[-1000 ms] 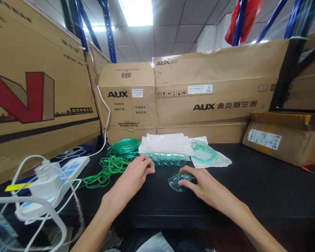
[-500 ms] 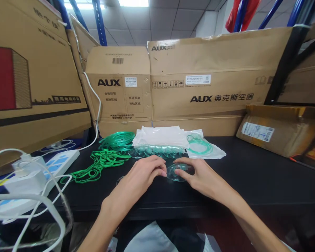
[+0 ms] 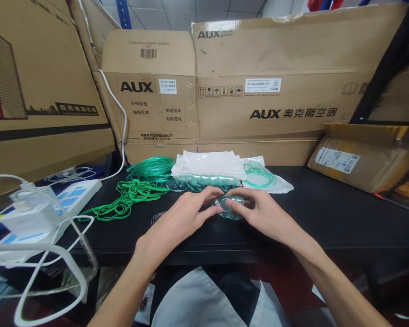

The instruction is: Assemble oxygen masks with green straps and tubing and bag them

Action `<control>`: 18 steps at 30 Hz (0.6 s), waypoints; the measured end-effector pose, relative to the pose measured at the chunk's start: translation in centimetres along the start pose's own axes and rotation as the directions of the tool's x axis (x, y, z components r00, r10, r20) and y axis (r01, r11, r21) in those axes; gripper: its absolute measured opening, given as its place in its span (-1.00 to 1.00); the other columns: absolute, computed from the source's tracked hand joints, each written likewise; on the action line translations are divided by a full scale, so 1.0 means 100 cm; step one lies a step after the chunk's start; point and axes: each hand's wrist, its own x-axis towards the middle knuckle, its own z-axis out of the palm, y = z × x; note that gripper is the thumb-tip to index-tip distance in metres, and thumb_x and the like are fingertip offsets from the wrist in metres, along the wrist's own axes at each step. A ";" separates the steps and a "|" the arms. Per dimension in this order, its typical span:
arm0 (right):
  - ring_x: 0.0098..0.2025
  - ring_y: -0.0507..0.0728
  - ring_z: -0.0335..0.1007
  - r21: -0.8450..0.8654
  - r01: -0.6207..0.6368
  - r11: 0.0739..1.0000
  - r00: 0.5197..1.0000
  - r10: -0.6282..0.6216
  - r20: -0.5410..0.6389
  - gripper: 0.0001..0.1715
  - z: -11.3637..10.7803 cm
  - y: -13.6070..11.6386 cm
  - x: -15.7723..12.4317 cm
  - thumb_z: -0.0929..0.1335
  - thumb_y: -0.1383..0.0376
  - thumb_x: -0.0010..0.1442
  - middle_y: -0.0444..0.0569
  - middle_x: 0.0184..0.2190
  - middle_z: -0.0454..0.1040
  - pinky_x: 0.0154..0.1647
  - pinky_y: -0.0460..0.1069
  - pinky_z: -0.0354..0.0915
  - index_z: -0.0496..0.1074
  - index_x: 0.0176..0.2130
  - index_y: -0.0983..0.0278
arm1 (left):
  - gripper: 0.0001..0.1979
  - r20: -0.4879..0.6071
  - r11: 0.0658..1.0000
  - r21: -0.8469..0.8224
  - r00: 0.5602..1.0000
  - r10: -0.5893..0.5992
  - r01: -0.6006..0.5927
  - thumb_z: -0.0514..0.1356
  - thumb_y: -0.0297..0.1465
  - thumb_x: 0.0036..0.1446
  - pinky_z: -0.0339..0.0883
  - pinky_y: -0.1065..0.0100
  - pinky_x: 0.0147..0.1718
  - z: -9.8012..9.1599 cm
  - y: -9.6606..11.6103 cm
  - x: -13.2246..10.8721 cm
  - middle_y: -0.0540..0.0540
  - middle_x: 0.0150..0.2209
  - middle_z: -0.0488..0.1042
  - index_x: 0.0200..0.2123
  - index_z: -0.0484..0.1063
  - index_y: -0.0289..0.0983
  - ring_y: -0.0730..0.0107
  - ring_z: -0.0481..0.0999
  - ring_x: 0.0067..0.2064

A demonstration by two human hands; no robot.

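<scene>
Left hand (image 3: 189, 211): now at the mask's left edge, pinching it between thumb and fingers; earlier beside it.
Right hand (image 3: 266, 212): pinches the opposite side.
Grip: now two-handed, steadying the piece.
Clear mask (image 3: 232, 213): between both hands, nearer than the mask row (image 3: 209, 182).
</scene>
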 end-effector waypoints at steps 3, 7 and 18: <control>-0.13 0.18 0.54 0.107 -0.002 0.994 1.000 0.002 -0.004 -0.71 -0.002 0.001 0.001 0.36 0.13 0.32 -0.10 -0.10 0.64 -0.07 0.04 0.38 0.58 -0.04 0.15 | -0.57 -0.014 1.000 -0.011 1.000 -0.002 0.002 0.13 -0.14 0.36 0.31 0.21 0.20 -0.004 0.000 0.000 0.02 0.22 0.48 0.24 0.39 -0.02 0.16 0.45 0.24; -0.14 0.18 0.54 0.188 0.002 0.982 1.000 0.002 -0.022 -0.67 0.000 0.004 0.003 0.38 0.10 0.31 -0.09 -0.12 0.63 -0.09 0.05 0.40 0.57 0.00 0.15 | -0.53 -0.034 0.998 -0.061 0.999 -0.014 0.012 0.14 -0.07 0.34 0.24 0.13 0.27 -0.006 -0.004 0.001 0.06 0.24 0.46 0.25 0.41 0.01 0.11 0.41 0.27; -0.21 0.14 0.52 0.258 -0.003 0.966 0.991 0.037 -0.127 -0.70 0.002 -0.003 0.002 0.39 0.06 0.30 -0.10 -0.20 0.61 -0.16 0.03 0.39 0.57 -0.07 0.15 | -0.58 -0.067 0.842 -0.535 0.989 -0.131 0.075 0.25 -0.15 0.28 0.19 0.21 0.31 0.001 0.007 0.008 0.00 0.20 0.49 0.15 0.51 -0.12 0.14 0.40 0.29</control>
